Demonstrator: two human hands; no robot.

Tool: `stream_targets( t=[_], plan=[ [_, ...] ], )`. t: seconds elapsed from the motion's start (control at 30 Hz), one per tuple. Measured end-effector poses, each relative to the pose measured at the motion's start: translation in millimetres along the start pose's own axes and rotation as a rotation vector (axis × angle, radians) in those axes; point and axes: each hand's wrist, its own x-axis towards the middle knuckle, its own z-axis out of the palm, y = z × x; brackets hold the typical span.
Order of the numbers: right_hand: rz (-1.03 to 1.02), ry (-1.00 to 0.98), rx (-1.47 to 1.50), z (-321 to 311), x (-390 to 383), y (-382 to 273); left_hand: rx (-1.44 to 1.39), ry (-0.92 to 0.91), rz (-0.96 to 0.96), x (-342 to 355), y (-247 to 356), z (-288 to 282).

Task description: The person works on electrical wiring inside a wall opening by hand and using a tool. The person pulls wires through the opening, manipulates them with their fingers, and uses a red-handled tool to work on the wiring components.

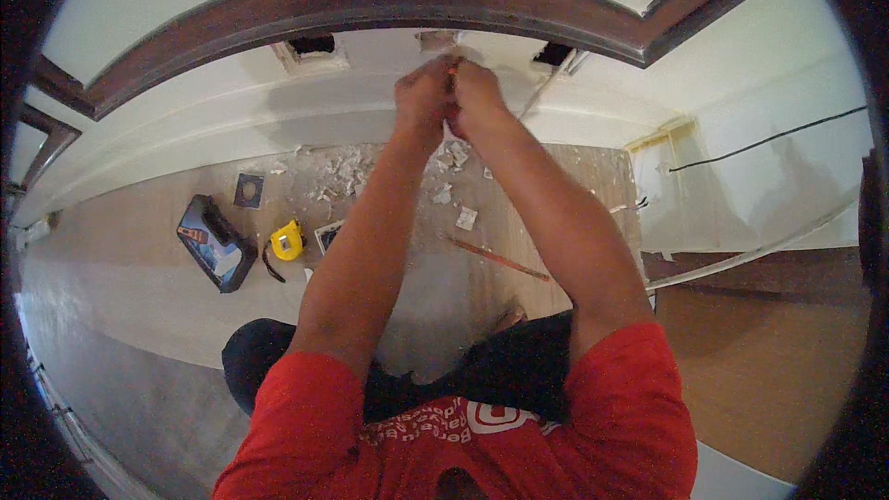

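My left hand (421,97) and my right hand (477,94) meet at the white wall (324,120), just below a small middle cutout (435,38). Both are closed, fingers wrapped round something small; a bit of orange (451,71) shows between them, but its shape is hidden. A dark square hole (311,46) in the wall is to the left, another (553,53) to the right, with a pale strip or cable running down from near it. Pale broken fragments (347,176) lie on the wood-look surface (139,278) below my hands.
A dark case (218,245), yellow tape measure (288,241), dark square plate (248,191) and partly hidden frame (326,237) lie left. A long thin orange-brown strip (500,257) lies right of centre. Dark wooden trim (389,2) crosses above. Cables (769,137) and a brown board (750,361) are right.
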Motion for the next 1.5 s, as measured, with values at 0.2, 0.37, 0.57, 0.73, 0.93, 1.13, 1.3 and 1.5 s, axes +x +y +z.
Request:
stream_targets(
  t=[0.2,0.37,0.57,0.73,0.93,1.13,1.3,1.5],
  plan=[
    [0.101,-0.106,0.001,-5.4,-3.6,-14.2,0.063,0.060,0.121,-10.9,-10.2,5.4],
    [0.135,-0.204,-0.287,-8.5,-15.6,-16.0,-0.220,0.298,0.169,-27.1,-18.3,20.0],
    [0.099,-0.103,-0.187,5.0,-7.8,-15.0,-0.135,0.326,0.204,-14.1,-9.0,18.7],
    [0.093,-0.102,0.002,-21.7,7.4,-5.8,0.177,0.303,0.152,-16.8,-3.1,31.6],
    [0.186,-0.208,-0.116,-28.1,1.7,-22.1,0.132,0.373,0.211,-18.5,-17.9,38.6],
    [0.149,-0.325,-0.100,-23.7,24.2,-6.0,0.054,0.425,0.254,-14.6,-8.4,30.1],
    [0.124,-0.184,0.118,-31.2,20.2,-1.7,0.242,0.283,0.116,-4.3,-8.5,30.9],
    [0.184,-0.232,0.080,-25.4,3.1,-14.2,0.206,0.315,0.142,-17.9,-6.4,31.5]
  ],
)
